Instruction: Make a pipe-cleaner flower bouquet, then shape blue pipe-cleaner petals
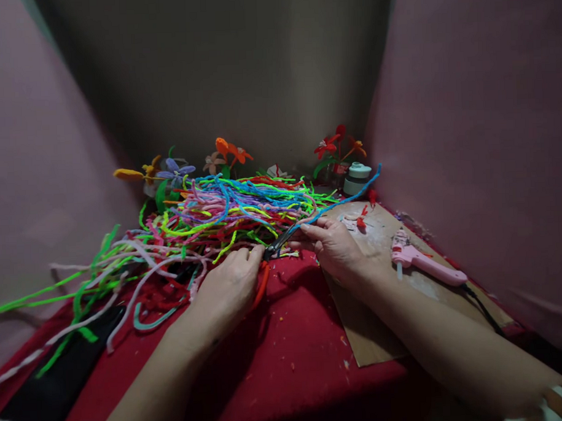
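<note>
A: Item one, left hand (228, 286)?
B: Near centre of red cloth table cover (286, 357). Closed around orange-handled scissors (268, 260); dark blades pointing far and right, tips at a strand.

A: Item two, right hand (335, 245)?
B: Right of centre, over near-left edge of flat brown cardboard sheet (372, 336). Thumb and forefinger pinched on long blue fuzzy pipe cleaner (340, 205); strand running far and right toward the wall, near end meeting the scissor blades.

A: Stock behind the hands?
B: Large tangled heap of multicoloured pipe cleaners (216, 216), centre and left; green, white and pink strands trailing off to near left.

A: Tools, right side?
B: Pink glue gun (423, 261) lying on the cardboard, just right of right wrist, black cord leading near right. Small pale green lidded jar (356, 178) at far right corner.

A: Finished pieces?
B: Row of pipe-cleaner flowers (228, 152) along far edge; orange, purple, yellow, red. Exact count not discernible.
</note>
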Available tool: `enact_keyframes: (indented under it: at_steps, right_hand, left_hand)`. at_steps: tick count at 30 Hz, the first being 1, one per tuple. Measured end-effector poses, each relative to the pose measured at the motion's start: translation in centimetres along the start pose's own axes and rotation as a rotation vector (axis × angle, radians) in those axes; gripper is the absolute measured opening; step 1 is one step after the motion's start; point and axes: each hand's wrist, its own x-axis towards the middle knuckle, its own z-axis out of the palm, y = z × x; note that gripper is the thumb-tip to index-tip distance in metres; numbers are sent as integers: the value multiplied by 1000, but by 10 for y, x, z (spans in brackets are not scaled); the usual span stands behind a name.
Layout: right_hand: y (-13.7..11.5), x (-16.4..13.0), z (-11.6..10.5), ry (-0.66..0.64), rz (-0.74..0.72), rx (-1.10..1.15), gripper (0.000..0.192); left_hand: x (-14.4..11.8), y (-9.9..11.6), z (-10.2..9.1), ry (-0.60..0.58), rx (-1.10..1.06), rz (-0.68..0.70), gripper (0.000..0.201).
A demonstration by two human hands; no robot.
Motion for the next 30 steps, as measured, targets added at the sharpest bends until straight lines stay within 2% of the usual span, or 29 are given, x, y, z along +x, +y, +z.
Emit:
enact_keyframes:
  at_steps: [7,14,23,30]
  right_hand:
    - [-1,1,-1,-47,40,-6,4]
    - [-1,0,0,-34,39,5,5]
    - [1,3,-2,-48,63,71,4]
    - [1,3,-3,-69,63,98,6]
  left_hand:
    - [0,3,-4,-19,54,-19,38]
    - [-3,3,-2,-11,105,-9,39]
    - [-1,-1,2,28,-34,31,38]
    - [-2,0,2,17,-53,-5,35]
